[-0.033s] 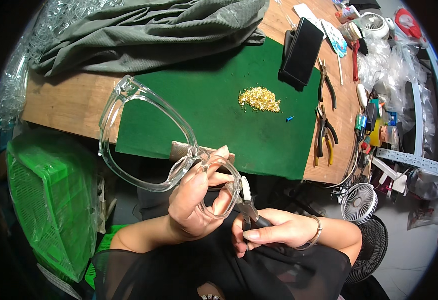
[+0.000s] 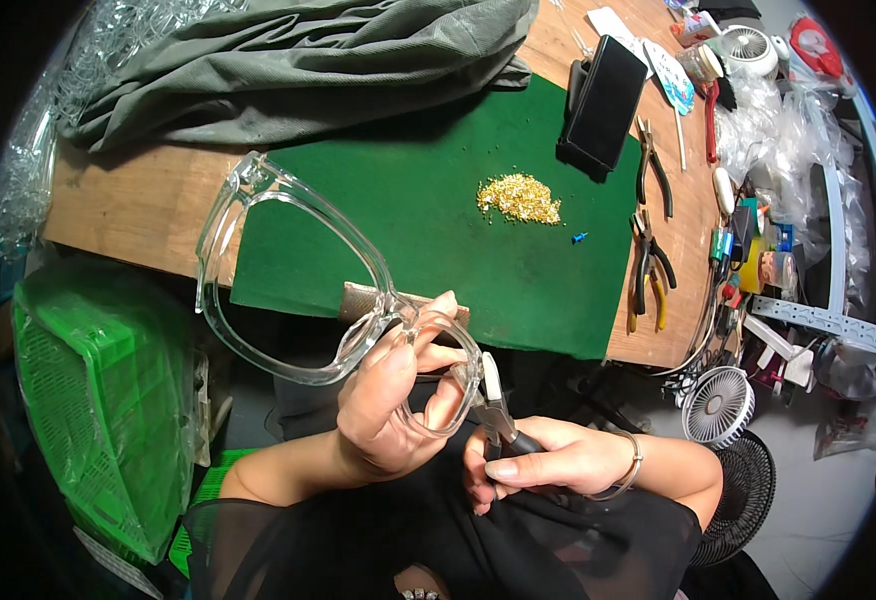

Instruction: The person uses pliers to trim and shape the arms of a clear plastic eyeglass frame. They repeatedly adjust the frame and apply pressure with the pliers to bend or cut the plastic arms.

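Clear plastic makes up the glasses frame, raised in front of the surface's near edge, its larger-looking rim reaching up and left across that edge in view. The left hand is bent upward at the wrist, fingers pinching the frame near the bridge and around the right-hand rim. The right hand, palm turned inward with the thumb along the top, grips pliers whose pale-tipped head meets the frame's outer right end; whether the jaws are closed on it, I cannot tell. Beyond the hands, a broad stretch of green mat runs up to a gold heap and a small blue pin, with spare pliers near its right edge
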A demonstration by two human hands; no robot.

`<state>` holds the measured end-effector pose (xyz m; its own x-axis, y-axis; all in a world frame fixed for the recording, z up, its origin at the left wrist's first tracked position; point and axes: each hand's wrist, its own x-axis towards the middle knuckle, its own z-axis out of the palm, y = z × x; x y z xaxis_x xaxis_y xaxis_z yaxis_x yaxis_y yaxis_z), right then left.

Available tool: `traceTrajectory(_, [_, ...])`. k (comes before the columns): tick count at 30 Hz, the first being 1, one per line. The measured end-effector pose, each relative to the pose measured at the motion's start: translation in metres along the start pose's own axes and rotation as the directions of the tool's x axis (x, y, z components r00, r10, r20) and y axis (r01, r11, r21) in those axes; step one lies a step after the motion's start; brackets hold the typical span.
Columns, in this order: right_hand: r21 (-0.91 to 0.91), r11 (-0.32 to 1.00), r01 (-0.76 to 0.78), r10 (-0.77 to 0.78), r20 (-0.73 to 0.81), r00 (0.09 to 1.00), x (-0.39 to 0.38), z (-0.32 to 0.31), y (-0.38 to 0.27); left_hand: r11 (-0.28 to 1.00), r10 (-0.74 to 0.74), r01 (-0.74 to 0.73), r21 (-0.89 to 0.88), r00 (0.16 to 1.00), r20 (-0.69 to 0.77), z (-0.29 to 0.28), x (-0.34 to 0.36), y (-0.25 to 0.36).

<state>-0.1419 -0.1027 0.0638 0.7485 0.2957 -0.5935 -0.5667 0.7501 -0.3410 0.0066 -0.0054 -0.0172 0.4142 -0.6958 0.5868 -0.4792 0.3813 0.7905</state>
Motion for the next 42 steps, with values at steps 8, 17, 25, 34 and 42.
traceTrajectory(8, [0.048, 0.995, 0.089, -0.090, 0.013, 0.996, 0.007, -0.003, 0.010, 0.999, -0.003, 0.002, 0.051, 1.000, 0.024, -0.003, 0.002, 0.003])
traceTrajectory(17, [0.053, 0.994, 0.099, -0.099, -0.009, 0.995, 0.010, 0.000, 0.008, 0.997, 0.033, -0.041, 0.059, 0.992, 0.123, -0.011, 0.010, 0.005])
traceTrajectory(25, [-0.013, 0.996, 0.090, -0.091, -0.050, 0.995, 0.014, 0.000, 0.008, 0.991, 0.034, -0.062, 0.122, 0.975, 0.222, -0.018, 0.013, 0.008])
traceTrajectory(34, [-0.310, 0.945, 0.108, -0.126, -0.038, 0.991, 0.008, -0.012, 0.004, 0.961, -0.209, 0.222, -0.164, 0.973, 0.095, -0.006, 0.001, 0.007])
traceTrajectory(42, [-0.989, 0.039, -0.141, -0.654, -0.132, 0.745, -0.014, -0.026, -0.014, 0.762, -0.309, 0.440, -0.475, 0.892, 0.330, -0.022, 0.013, 0.008])
